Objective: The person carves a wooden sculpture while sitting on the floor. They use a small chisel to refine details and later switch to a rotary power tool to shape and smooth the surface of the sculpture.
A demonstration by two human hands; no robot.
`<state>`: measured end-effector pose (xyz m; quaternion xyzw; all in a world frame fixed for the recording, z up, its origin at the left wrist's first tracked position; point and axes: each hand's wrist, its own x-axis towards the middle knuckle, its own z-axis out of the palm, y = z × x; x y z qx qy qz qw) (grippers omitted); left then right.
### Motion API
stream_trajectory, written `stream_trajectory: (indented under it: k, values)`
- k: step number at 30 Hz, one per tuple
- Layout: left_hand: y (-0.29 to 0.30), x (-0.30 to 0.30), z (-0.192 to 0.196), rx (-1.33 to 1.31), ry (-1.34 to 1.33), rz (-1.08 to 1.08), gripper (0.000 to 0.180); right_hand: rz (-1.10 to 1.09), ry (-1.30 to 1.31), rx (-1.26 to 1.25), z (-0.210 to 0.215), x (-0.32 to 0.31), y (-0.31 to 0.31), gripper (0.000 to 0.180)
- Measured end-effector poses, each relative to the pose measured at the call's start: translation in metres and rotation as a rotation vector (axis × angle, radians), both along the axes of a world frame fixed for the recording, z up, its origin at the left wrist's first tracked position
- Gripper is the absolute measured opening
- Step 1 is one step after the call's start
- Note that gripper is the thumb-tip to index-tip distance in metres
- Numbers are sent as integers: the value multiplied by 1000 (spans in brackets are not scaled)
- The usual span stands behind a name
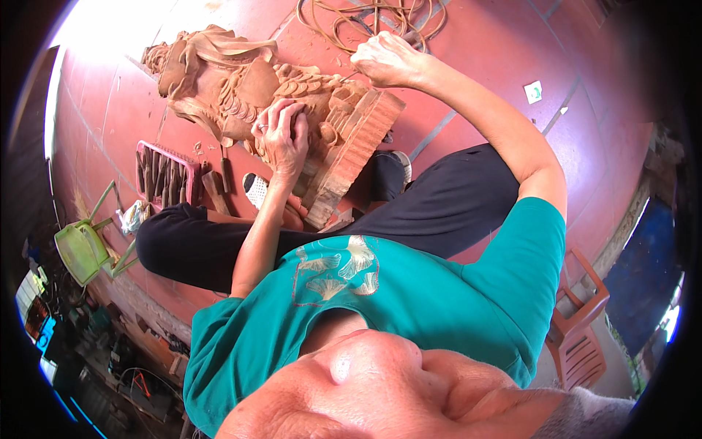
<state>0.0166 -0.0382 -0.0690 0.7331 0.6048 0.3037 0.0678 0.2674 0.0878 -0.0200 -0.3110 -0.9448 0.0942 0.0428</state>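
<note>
A reddish-brown wooden statue [245, 88] lies tilted across the floor in front of me, its carved folds and beads toward the far left and its ridged block base [352, 157] toward me. My left hand [281, 143] presses on the middle of the carving with bent fingers, gripping it. Above the base, my right hand [386, 60] is closed in a fist around a carving chisel [415, 41]. A bit of its handle shows past the fist, and a thin shaft seems to point toward the statue. The fist hides most of the tool.
A pink tray [193, 174] of wooden-handled tools stands at the left, with loose tools [215, 192] beside it. Coiled cable [333, 25] lies at the far side. A green chair [80, 252] is at the left, a brown plastic chair [581, 347] at the right. Wood chips dot the red tiles.
</note>
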Motion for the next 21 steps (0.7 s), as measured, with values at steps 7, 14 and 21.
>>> stream_trajectory:
  k: [7, 14, 21]
  values:
    - [1, 1, 3, -3, 0, -3, 18, 46, 115, 121, -8, 1, 5, 7]
    - [0, 1, 5, -24, 15, -4, 21, 13, 11, 77, -8, 0, 5, 6]
    - [1, 2, 0, -3, -11, -6, 18, 20, 18, 57, -6, -6, 2, 6]
